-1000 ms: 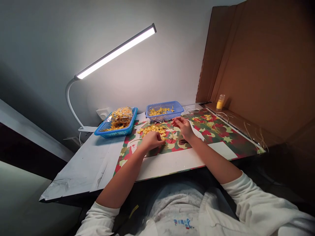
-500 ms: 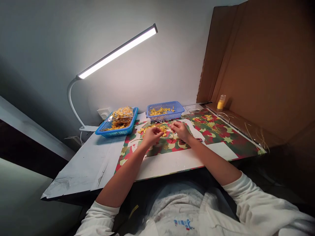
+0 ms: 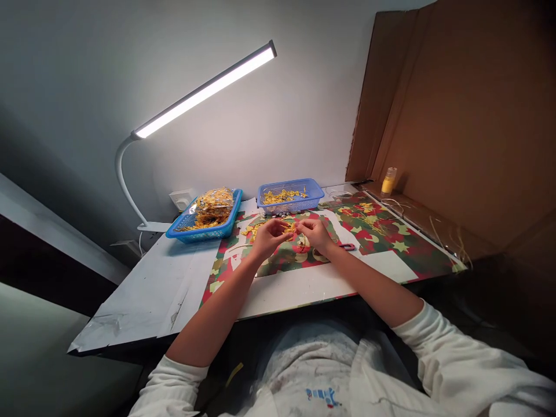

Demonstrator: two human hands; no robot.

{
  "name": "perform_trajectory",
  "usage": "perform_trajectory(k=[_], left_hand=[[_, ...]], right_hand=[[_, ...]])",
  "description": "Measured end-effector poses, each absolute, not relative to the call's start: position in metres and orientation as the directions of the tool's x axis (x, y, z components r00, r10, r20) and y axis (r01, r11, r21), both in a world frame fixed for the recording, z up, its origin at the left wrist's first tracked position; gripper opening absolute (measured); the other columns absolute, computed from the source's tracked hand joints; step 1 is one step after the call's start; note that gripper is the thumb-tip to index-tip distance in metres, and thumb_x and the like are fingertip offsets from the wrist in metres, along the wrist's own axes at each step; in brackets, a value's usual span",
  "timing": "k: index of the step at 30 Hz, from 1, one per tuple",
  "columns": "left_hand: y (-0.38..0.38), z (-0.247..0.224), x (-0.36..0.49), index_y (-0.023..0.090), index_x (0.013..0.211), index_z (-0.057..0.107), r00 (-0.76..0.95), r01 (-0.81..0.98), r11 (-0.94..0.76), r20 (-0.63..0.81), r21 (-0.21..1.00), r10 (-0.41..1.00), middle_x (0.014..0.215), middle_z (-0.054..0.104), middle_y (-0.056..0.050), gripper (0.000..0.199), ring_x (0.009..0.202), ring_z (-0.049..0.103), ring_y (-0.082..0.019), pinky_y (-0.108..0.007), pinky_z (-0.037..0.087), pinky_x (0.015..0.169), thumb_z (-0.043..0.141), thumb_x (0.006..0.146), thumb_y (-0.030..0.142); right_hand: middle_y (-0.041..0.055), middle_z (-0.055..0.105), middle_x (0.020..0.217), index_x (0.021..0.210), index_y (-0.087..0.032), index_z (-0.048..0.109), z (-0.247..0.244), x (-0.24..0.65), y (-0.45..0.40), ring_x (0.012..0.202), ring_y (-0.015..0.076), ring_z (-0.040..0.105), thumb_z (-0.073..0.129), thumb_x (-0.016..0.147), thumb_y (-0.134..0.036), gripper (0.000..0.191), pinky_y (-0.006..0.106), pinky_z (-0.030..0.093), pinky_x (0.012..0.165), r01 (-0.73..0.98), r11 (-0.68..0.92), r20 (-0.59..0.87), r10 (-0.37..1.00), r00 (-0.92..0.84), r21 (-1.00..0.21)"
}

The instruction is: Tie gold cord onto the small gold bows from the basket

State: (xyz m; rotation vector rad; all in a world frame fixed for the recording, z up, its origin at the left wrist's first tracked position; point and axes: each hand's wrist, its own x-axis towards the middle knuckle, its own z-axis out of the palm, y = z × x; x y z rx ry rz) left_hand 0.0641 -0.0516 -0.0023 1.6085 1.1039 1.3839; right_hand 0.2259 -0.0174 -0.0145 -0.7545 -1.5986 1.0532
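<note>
My left hand (image 3: 270,237): pinching yellow ribbon piece (image 3: 290,228) | my right hand (image 3: 313,233): fingertips against it, grip unclear | position: between my hands, over tabletop (image 3: 299,284) | long axis: indiscernible

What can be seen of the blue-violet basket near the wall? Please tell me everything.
The blue-violet basket is rectangular and shallow, seemingly plastic, with a rim and small holes in its sides. It stands upright, open-topped, on the table near the wall, and holds loose golden-yellow pieces, which do not fill it. The left hand and right hand do not touch it.
</note>
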Motion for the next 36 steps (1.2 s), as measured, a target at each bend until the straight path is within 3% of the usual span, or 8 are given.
perform_trajectory(k=[11,17,24,29,36], left_hand=[[-0.054,-0.001,0.066,0.016,0.084,0.063,0.029,-0.003,-0.296,0.296,0.955,0.955,0.073,0.064,0.000,0.042,0.068,0.059,-0.012,-0.025,0.048,0.064,0.085,0.054,0.038],[-0.059,0.005,0.067,0.016,0.069,0.065,0.059,0.163,-0.232,0.225,0.959,0.973,0.064,0.064,-0.001,0.039,0.059,0.056,-0.012,-0.023,0.042,0.055,0.075,0.065,0.053],[-0.056,0.002,0.065,0.016,0.063,0.064,0.040,0.249,-0.271,0.270,0.930,0.962,0.061,0.065,-0.002,0.041,0.056,0.055,-0.012,-0.023,0.041,0.052,0.074,0.063,0.055],[-0.055,0.001,0.066,0.016,0.064,0.063,0.051,0.290,-0.303,0.301,0.908,0.952,0.061,0.065,-0.002,0.042,0.054,0.055,-0.012,-0.023,0.040,0.051,0.073,0.064,0.056],[-0.056,0.002,0.067,0.015,0.063,0.062,0.043,0.316,-0.315,0.318,0.895,0.947,0.059,0.063,-0.001,0.042,0.052,0.052,-0.011,-0.023,0.038,0.049,0.073,0.064,0.056]], right_hand=[[-0.0002,0.055,0.059,0.055,-0.019,0.061,-0.013,0.220,-0.019,0.063,0.0139,0.049,0.070,0.062,-0.049,0.032,0.030,0.041,0.066,-0.289,0.158,0.224,0.951,-0.211,-0.944],[-0.0008,0.052,0.059,0.053,-0.019,0.058,-0.012,0.221,-0.021,0.064,0.0137,0.047,0.065,0.066,-0.045,0.030,0.031,0.041,0.068,-0.239,0.201,0.250,0.948,-0.195,-0.950],[0.0046,0.057,0.087,0.041,-0.018,0.043,-0.007,0.228,-0.024,0.091,0.0188,0.053,0.057,0.066,-0.032,0.031,0.030,0.042,0.078,-0.105,0.380,0.394,0.895,-0.208,-0.919],[0.0047,0.055,0.090,0.044,-0.018,0.045,-0.007,0.228,-0.027,0.079,0.0156,0.049,0.054,0.064,-0.030,0.025,0.026,0.039,0.063,-0.071,0.309,0.316,0.915,-0.250,-0.949],[0.0039,0.051,0.084,0.043,-0.018,0.042,-0.006,0.227,-0.029,0.076,0.0147,0.047,0.054,0.064,-0.030,0.027,0.026,0.035,0.060,-0.097,0.309,0.324,0.907,-0.271,-0.946]])
